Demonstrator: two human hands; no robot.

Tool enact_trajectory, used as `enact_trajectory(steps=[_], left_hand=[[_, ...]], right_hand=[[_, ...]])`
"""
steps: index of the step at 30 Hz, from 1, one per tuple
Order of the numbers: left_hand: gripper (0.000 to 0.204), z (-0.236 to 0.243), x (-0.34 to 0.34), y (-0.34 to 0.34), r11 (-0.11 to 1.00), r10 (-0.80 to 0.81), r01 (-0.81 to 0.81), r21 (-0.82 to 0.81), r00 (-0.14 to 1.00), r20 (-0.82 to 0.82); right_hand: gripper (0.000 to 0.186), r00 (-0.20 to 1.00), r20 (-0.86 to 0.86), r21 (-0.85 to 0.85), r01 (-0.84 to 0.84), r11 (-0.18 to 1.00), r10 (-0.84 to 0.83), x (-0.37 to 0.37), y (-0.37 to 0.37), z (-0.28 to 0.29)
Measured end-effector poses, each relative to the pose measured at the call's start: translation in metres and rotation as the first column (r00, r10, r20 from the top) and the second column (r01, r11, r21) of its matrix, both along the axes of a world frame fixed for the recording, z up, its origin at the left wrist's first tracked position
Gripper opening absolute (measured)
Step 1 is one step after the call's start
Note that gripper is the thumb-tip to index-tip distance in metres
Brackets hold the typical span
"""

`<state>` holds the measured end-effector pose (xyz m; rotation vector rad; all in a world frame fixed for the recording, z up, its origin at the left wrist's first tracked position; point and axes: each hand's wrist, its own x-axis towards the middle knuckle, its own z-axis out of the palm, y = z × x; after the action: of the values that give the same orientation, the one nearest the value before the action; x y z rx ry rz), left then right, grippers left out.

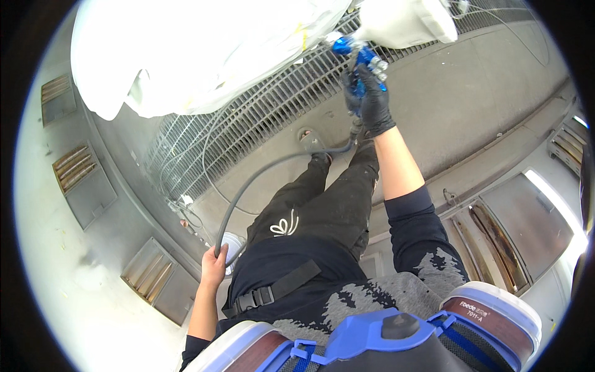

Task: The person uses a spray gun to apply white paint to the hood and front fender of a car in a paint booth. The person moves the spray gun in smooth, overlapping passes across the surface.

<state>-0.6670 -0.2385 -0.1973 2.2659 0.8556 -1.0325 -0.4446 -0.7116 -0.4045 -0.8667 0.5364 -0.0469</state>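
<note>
In a black glove, my right hand (374, 102) is closed round the handle of a blue spray gun (370, 60), out in front of me at the upper middle. A white cup (409, 23) sits at the gun's far end, beside the edge of a large white-covered object (204, 56). From the bottom of the handle a dark air hose (263, 170) curves down and left. My bare left hand (214, 265), low at my left hip, has its fingers wrapped round that hose. Glove and gun hide part of my right fingers.
A metal floor grate (248, 124) runs under the white-covered object. Thin hoses or cords (207, 167) trail over it. A white bucket (233, 247) stands by my left leg. Vented wall panels (87, 180) line the left; a respirator (384, 332) covers the bottom.
</note>
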Motion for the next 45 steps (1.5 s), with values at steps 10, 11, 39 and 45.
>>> enact_trajectory(steps=[10, 11, 39, 45], left_hand=[[0.04, -0.025, 0.005, -0.018, 0.992, 0.091, -0.089, -0.094, 0.996, 0.016], [0.04, -0.027, 0.007, -0.016, 0.993, 0.079, -0.077, -0.089, 0.997, 0.017], [0.048, -0.129, -0.01, -0.2, 0.986, 0.017, -0.007, -0.168, 0.998, 0.062], [0.055, -0.147, 0.0, -0.278, 0.98, -0.053, 0.056, -0.192, 0.998, 0.022]], right_hand=[[0.033, 0.961, -0.098, -0.069, 0.251, 0.965, -0.257, 0.018, -0.055, 0.044], [0.032, 0.976, -0.071, -0.048, 0.202, 0.978, -0.205, 0.012, -0.05, 0.058], [0.037, 0.878, 0.019, 0.059, -0.478, 0.876, 0.478, 0.069, -0.183, 0.235], [0.031, 0.993, -0.004, -0.362, -0.114, 0.925, 0.121, 0.123, -0.247, 0.226]])
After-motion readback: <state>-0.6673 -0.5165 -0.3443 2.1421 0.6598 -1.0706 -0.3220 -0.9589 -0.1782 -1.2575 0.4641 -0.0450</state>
